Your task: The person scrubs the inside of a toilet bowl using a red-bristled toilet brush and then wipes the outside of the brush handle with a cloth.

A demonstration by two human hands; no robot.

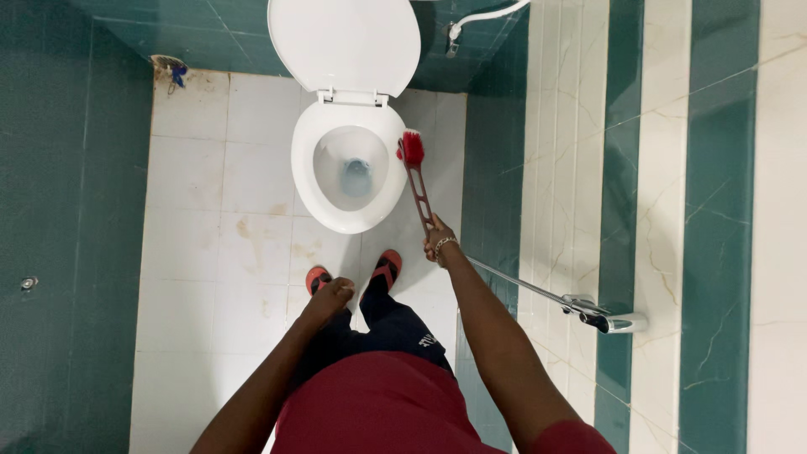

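One red brush (413, 150) at bowl rim (304, 181), handle in rt hand (437, 240) grip

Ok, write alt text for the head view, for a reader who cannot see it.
Seen from above, the right hand holds a red toilet brush with its bristles at the rim of an open white toilet. The left hand hangs empty above red sandals on a stained white tile floor.

Maroon short-sleeve shirt (378, 403), dark navy trousers (395, 324) w/ small white print, red/black slide sandals (387, 267), beaded bracelet (444, 244) on right wrist.
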